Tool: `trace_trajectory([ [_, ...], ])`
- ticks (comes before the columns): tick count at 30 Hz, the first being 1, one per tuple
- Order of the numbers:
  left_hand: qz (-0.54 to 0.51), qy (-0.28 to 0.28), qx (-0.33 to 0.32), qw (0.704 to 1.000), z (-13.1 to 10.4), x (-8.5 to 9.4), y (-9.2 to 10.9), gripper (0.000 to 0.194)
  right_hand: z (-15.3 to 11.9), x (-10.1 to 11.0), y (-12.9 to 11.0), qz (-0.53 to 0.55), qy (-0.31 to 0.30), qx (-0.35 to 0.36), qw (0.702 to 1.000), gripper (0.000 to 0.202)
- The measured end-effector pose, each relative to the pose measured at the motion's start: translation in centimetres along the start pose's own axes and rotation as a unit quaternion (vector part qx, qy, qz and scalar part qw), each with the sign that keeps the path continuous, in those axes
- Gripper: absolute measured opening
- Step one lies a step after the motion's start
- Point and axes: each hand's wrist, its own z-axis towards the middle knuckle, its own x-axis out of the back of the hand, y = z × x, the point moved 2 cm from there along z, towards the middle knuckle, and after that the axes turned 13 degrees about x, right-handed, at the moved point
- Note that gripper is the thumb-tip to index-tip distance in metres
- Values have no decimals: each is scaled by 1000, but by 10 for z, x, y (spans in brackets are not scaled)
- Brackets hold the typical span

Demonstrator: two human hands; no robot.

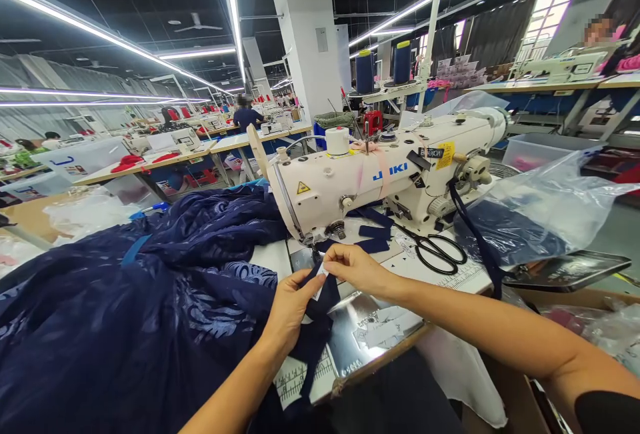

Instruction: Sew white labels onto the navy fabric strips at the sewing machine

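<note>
Fabric heap [115, 314], navy with a paler leaf-like pattern, sheer in parts: left of the fingers, spread over the table side and toward the viewer.

Industrial sewing machine [320, 187], white, lettered JUKI: beyond the fingers and running off to their right; needle end just past the fingertips.

Clear plastic bag [530, 221], navy fabric inside: well to the right of the fingers.

Right hand [357, 269]: thumb and forefinger drawn together in a pinch at the upper end of a white tag; other fingers curled.

Left hand [289, 307]: thumb and forefinger pressed closed on a navy strip, the tag against it; no gap seen.

Scissors [435, 255], black-handled: flat on the table, right of the fingers, blades pointing away.

Navy strip [327, 297]: in the left fingers, hanging below them; its lower extent partly hidden.

Thread cones [365, 74], two, navy: on a stand far beyond the fingers.

Navy cut pieces [375, 241]: on the table just beyond the right fingers.

White tag [319, 286]: between both sets of fingertips; markings too small to read.
</note>
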Motion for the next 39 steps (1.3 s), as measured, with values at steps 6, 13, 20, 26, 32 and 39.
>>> trace_trajectory([
  [6, 13, 43, 13, 999, -3, 15, 9, 29, -6, 33, 2, -188, -76, 69, 977, 16],
  [13, 458, 255, -596, 608, -15, 31, 59, 8, 0, 104, 7, -656, -196, 79, 724, 12],
  [20, 745, 69, -592, 300, 39, -16, 11, 25, -4, 99, 25, -725, -261, 150, 620, 14],
  [26, 754, 80, -579, 301, 51, 4, -7, 22, -7, 105, 30, -723, -290, 192, 597, 17],
  [32, 759, 106, -577, 283, 42, 19, -11, 21, -2, 113, 34, -720, -195, 162, 645, 20],
  [39, 768, 102, -554, 305, 41, 16, -16, 19, 24, 67, 32, -556, -139, 181, 799, 30],
])
